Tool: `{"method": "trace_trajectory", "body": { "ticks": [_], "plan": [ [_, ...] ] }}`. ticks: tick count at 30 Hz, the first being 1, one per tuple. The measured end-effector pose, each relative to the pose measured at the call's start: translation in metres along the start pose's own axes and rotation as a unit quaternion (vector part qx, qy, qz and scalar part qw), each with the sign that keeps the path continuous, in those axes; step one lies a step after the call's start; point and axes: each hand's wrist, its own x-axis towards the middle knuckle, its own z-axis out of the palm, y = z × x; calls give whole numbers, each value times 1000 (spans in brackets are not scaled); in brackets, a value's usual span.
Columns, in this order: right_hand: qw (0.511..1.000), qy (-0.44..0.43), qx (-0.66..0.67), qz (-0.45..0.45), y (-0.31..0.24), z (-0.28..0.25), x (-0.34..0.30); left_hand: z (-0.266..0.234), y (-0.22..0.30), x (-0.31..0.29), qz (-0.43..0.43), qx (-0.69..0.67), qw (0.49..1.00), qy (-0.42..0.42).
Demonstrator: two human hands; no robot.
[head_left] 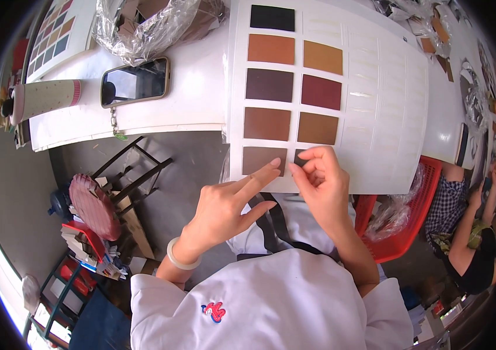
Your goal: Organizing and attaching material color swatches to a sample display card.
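A large white sample board (379, 166) lies in front of me, with two columns of coloured rectangular swatches on its left part. My left hand (223, 205) rests its outstretched fingertips on the grey-brown swatch (255, 158) in the bottom row, thumb held apart. Beside it, my right hand (325, 185) pinches a small dark swatch (300, 158) between thumb and forefinger, at the bottom of the second column. The fingers cover most of that dark piece. Above it sit a brown swatch (317, 128) and a dark red swatch (321, 92).
A phone (135, 81), a pale cylindrical bottle (49, 99) and clear plastic wrap (143, 38) are on the table at left. Under the board's right side is a red basket (399, 233). A stool (93, 204) stands lower left; another person (464, 251) works at right.
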Motion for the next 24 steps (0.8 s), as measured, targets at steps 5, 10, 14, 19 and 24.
{"method": "trace_trajectory", "body": {
  "ticks": [5,10,14,19,24],
  "plan": [
    [986,40,78,144,15,-69,-55,5,14,8,-31,46,997,-54],
    [929,28,197,312,81,-128,-88,-6,20,14,-16,-19,1000,7],
    [848,80,480,212,122,-112,-76,-22,9,15,-84,-154,961,214],
    [777,-48,625,-59,117,-97,-86,-48,-29,10,-114,-308,834,444],
    [771,-13,636,-46,75,-75,-54,-15,-66,11,-89,-363,773,512]
  ]
}}
